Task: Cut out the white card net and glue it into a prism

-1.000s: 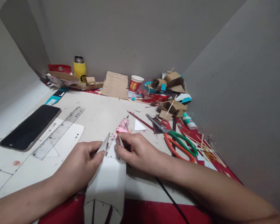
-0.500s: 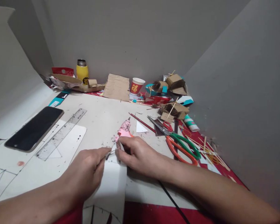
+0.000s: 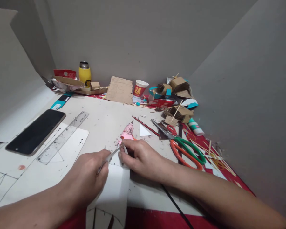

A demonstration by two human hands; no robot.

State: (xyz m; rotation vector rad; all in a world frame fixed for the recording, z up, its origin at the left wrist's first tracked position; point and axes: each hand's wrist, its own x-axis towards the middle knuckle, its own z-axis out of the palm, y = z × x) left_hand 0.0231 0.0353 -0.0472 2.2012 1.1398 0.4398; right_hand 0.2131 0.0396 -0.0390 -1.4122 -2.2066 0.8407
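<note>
My left hand (image 3: 92,168) is closed on a pale, pointed piece of card (image 3: 111,156), its tip slanting up to the right. The tip meets the fingers of my right hand (image 3: 137,152), or comes very near them. A small white piece of card (image 3: 125,151) is pinched between my right thumb and fingers, partly hidden. Below both hands lies a long white card (image 3: 112,184) with dark drawn lines at its near end. Just beyond my right hand lies a pink hot glue gun (image 3: 127,131), its rear part covered by the hand.
Scissors (image 3: 181,144) with green and orange handles lie at right, beside a pencil (image 3: 145,124) and a white triangle (image 3: 145,130). At left are a phone (image 3: 35,132) and a clear ruler (image 3: 64,136). A paper cup (image 3: 140,89), yellow bottle (image 3: 85,74) and cardboard pieces (image 3: 120,89) line the back.
The pointed card in my left hand has turned, and its tip now slants up toward my right fingers. My right hand has hardly moved.
</note>
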